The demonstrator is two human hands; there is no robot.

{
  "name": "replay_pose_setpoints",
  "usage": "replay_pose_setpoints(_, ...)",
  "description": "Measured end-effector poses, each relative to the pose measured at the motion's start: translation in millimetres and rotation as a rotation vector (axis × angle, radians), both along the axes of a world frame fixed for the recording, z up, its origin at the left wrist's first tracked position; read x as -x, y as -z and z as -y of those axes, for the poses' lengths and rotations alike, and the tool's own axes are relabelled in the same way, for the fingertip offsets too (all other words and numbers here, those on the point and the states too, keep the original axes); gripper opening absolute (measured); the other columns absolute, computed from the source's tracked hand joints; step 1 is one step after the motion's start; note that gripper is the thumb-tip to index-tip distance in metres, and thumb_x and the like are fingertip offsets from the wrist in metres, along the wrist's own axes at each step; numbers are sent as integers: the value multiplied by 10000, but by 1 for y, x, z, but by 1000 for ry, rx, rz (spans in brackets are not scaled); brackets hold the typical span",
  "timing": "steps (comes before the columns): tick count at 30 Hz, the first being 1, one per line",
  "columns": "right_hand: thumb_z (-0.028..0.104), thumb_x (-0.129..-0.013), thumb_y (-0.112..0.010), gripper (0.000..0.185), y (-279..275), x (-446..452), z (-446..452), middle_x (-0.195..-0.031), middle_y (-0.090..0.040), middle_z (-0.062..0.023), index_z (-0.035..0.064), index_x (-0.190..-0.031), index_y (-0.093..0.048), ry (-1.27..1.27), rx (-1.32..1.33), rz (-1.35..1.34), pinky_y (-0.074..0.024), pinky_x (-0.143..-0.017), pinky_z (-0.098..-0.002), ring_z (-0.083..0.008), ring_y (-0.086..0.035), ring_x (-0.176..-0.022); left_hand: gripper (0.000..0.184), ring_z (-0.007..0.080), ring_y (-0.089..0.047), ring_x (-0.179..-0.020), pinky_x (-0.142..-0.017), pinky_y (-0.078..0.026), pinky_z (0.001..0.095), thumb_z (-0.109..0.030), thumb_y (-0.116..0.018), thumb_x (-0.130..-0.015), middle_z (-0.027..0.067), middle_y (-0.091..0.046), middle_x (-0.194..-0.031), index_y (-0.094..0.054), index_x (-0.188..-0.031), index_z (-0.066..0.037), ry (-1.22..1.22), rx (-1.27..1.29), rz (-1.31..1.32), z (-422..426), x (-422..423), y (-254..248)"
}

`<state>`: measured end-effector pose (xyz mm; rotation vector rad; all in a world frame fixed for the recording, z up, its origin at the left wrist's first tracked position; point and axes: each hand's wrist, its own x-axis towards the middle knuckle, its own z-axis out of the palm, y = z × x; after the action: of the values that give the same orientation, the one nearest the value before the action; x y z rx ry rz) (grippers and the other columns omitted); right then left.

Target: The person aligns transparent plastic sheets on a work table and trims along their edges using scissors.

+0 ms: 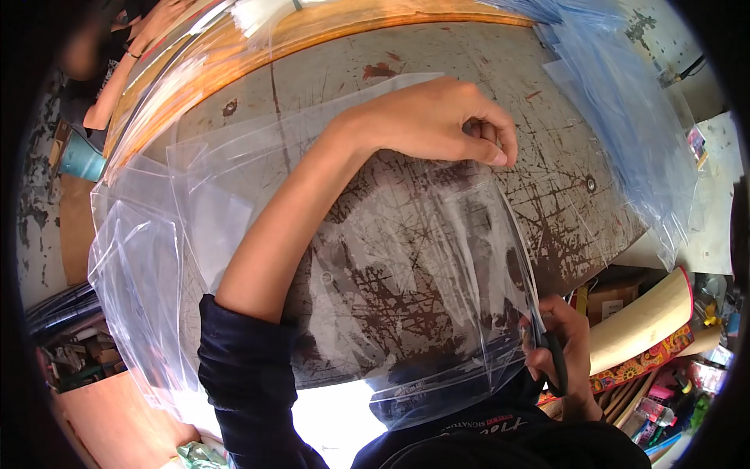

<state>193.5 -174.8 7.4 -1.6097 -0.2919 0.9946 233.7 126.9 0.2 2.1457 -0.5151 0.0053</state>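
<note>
A clear plastic sheet (461, 258) lies over the scratched grey table (328, 70) and hangs past its near edge, in front of my dark top. Across it stretches my left arm; my left hand (457, 121) has thumb and fingers pinched at the sheet's far right corner. Lower right, my right hand (569, 344) is closed around the black handles of a pair of scissors (556, 363). The scissors are at the sheet's right edge; their blades are hard to make out against the plastic.
More clear plastic sheets (141, 258) drape over the table's left side. A stack of bluish plastic sheets (617, 117) hangs at the right. Another person's arm (117, 78) shows at upper left. Rolled material (641, 320) and clutter sit below right.
</note>
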Motion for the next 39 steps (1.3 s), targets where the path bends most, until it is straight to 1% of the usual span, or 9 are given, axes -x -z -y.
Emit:
replay_pose_setpoints(9,201,-652,-805,486,-6,-6,-10,-548,-549,-17,-15,-964,-501,-2,37,26,-311,-363,-169,-28,-462,-411,137,84,-569,-645,-671,-429,250,-210,-608,-818,-6,-646,-731,-664,-883,-102,9,20,10,-1,-2,2)
replay_pose_setpoints(16,180,-664,-792,446,-9,-6,-13,-525,-529,-1,-3,-950,-503,-8,95,34,-295,-360,-165,-21,-448,-405,127,81,-558,-647,-684,-427,254,-190,-603,-819,-5,-637,-721,-663,-880,-97,6,46,-26,0,-1,0)
replay_pose_setpoints(21,175,-680,-785,419,-9,-4,-15,-499,-492,30,5,-940,-503,11,74,17,-244,-354,-174,-8,-405,-388,134,79,-554,-644,-665,-424,248,-197,-601,-820,-5,-634,-723,-662,-879,-92,13,45,6,0,-2,0)
replay_pose_setpoints(31,204,-697,-775,405,-8,-5,-13,-501,-488,32,11,-934,-509,12,76,10,-260,-360,-171,-12,-415,-390,129,93,-560,-664,-653,-428,255,-180,-598,-817,-2,-631,-728,-662,-873,-83,-2,71,31,-1,-2,0)
replay_pose_setpoints(33,267,-683,-784,466,-5,-7,-7,-531,-503,19,11,-950,-501,-34,36,12,-285,-375,-169,-19,-429,-405,130,129,-548,-839,-765,-410,298,-197,-584,-818,-5,-627,-852,-659,-825,-90,-118,-150,158,-3,-1,-2)
replay_pose_setpoints(34,267,-683,-784,466,-3,-7,-7,-531,-503,19,11,-950,-501,-32,32,14,-285,-375,-169,-19,-429,-405,130,129,-548,-839,-765,-410,298,-197,-584,-818,-5,-627,-852,-659,-825,-90,-116,-153,160,-7,0,-2)
replay_pose_setpoints(36,319,-671,-786,522,-1,-7,-6,-572,-519,8,6,-965,-489,-5,-107,-30,-306,-401,-169,-25,-451,-441,168,169,-471,-996,-889,-333,348,-239,-577,-817,-14,-594,-999,-632,-748,-96,-250,-490,406,-17,2,0)
replay_pose_setpoints(37,319,-671,-786,522,-3,-8,-6,-572,-519,8,6,-965,-489,-2,-109,-29,-306,-401,-169,-25,-451,-441,168,169,-471,-996,-889,-333,348,-239,-577,-817,-14,-594,-999,-632,-748,-96,-247,-492,408,-22,2,0)
replay_pose_setpoints(39,317,-679,-779,525,-8,-9,-7,-601,-528,-2,-1,-972,-482,-56,-26,-46,-316,-434,-165,-27,-468,-476,210,184,-422,-1036,-942,-264,373,-278,-579,-810,-10,-564,-1047,-596,-698,-101,-120,-153,179,-30,2,-3)
